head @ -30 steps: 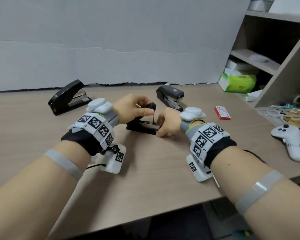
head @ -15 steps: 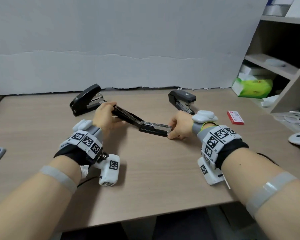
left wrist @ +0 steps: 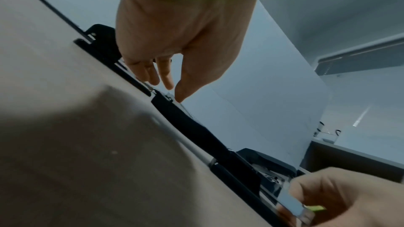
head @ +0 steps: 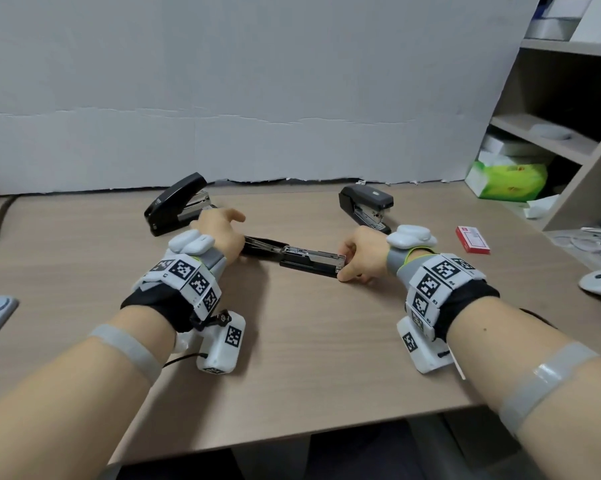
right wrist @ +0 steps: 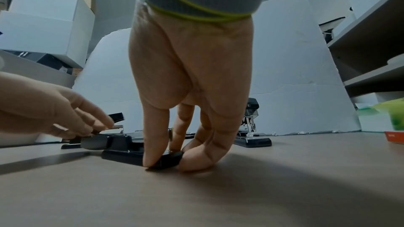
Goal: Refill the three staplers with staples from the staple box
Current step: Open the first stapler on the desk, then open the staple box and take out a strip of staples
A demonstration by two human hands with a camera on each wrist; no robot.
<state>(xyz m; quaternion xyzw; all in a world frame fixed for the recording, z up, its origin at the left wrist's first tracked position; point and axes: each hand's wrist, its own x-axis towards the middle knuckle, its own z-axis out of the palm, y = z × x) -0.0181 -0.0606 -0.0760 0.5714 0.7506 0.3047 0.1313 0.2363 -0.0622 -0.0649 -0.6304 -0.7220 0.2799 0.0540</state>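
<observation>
Since the open stapler (head: 293, 252) lies flat across the desk (head: 309, 341), long axis left-right, we note the staple box (head: 472, 240) well right of it, nearer the right hand (head: 361, 254). Left wrist view: left hand (left wrist: 181, 40) fingers loosely spread above the lid, possibly touching. Right wrist view: thumb and fingers (right wrist: 153, 135) pinch the base's front end.

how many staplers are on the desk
3. One lies swung open flat at the centre, between the left hand and the right hand. One sits back left, one back right. None seems hidden.
</observation>
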